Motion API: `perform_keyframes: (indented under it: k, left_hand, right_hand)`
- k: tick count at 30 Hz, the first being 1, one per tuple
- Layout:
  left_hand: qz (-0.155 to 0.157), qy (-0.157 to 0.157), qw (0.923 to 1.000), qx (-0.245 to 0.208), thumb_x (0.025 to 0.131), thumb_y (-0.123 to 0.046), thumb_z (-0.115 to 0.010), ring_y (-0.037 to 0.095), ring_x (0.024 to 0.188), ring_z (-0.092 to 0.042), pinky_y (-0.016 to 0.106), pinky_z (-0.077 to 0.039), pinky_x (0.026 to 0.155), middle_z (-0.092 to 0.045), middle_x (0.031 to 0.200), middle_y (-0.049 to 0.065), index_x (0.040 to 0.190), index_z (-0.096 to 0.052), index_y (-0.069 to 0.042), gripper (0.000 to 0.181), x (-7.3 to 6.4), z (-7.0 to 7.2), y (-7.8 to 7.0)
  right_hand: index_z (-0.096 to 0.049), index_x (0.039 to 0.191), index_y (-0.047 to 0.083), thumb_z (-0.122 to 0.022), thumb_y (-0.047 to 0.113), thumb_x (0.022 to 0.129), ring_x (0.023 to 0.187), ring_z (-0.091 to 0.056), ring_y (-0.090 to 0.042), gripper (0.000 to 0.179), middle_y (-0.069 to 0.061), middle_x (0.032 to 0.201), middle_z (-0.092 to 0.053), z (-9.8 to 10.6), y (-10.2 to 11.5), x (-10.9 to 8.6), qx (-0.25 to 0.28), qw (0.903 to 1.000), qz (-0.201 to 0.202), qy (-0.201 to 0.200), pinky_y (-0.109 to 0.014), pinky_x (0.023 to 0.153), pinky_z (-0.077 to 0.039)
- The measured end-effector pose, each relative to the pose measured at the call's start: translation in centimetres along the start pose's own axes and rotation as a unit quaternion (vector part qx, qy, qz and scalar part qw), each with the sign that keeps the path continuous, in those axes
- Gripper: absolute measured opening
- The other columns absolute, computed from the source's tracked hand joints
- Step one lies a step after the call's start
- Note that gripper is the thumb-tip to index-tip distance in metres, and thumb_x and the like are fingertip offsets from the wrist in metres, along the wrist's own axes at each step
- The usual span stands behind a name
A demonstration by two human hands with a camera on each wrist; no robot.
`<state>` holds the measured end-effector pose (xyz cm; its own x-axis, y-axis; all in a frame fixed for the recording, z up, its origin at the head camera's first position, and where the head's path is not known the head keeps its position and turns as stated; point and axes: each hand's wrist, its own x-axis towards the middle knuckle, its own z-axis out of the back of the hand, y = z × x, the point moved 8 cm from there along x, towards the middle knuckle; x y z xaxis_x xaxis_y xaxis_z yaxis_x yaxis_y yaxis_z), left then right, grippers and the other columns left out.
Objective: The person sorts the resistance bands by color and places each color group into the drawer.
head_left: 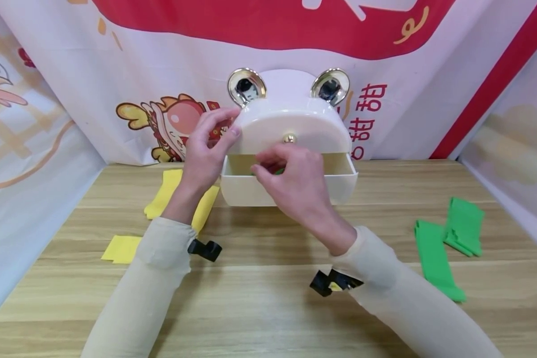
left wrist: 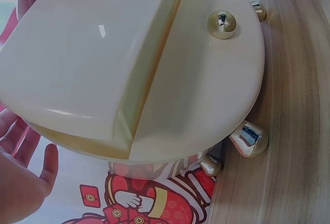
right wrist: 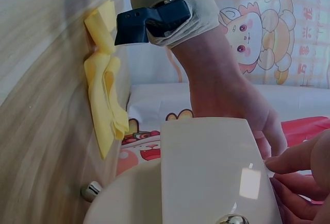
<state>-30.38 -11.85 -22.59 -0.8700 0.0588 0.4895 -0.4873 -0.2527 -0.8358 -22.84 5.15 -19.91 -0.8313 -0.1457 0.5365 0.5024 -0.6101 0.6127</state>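
Observation:
A glossy white drawer box point(head_left: 295, 122) with two gold-rimmed round ornaments on top stands against the backdrop. One of its drawers point(head_left: 250, 191) is pulled out, below a front panel with a gold knob point(head_left: 289, 138). My right hand point(head_left: 297, 181) reaches over the drawer's front rim with bent fingers. Bits of green material point(head_left: 279, 171) show beneath those fingers; whether they pinch it is hidden. At the box's upper left side is my left hand point(head_left: 206, 151), its thumb and fingers spread. The left wrist view shows that hand point(left wrist: 23, 183) beside the drawer, holding nothing.
Folded yellow cloths point(head_left: 164, 194) lie on the wooden table point(head_left: 259, 308) at the left. Two folded green cloths point(head_left: 436, 258) are on the right. Printed fabric point(head_left: 197, 64) hangs behind the box and along both sides. The box has shiny metallic feet point(left wrist: 250, 139).

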Motion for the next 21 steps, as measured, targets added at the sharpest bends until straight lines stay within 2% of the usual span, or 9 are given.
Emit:
perform_keyframes:
  k: [15, 21]
  left_hand:
    - [0.003, -0.001, 1.0, -0.002, 0.105, -0.034, -0.062, 0.014, 0.13, -0.053, 0.035, -0.051, 0.101, -0.055, 0.148, -0.001, 0.143, -0.066, -0.02, 0.041, 0.1, 0.0, 0.0]
    - [0.004, 0.001, 1.0, -0.001, 0.105, -0.035, -0.062, 0.015, 0.131, -0.053, 0.035, -0.05, 0.101, -0.055, 0.148, 0.0, 0.144, -0.065, -0.02, 0.042, 0.1, 0.0, 0.0]
  right_hand:
    - [-0.082, 0.1, 0.007, -0.08, 0.016, 0.093, 0.082, -0.075, -0.017, 0.011, -0.005, 0.095, -0.082, 0.3, 0.2, -0.6, -0.001, 0.9999, -0.006, 0.01, -0.033, 0.08, -0.062]
    - [-0.081, 0.105, 0.007, -0.082, 0.016, 0.093, 0.084, -0.076, -0.017, 0.016, -0.006, 0.098, -0.082, 1.7, -0.2, -1.1, 0.008, 0.9999, 0.005, 0.007, -0.033, 0.082, -0.063]
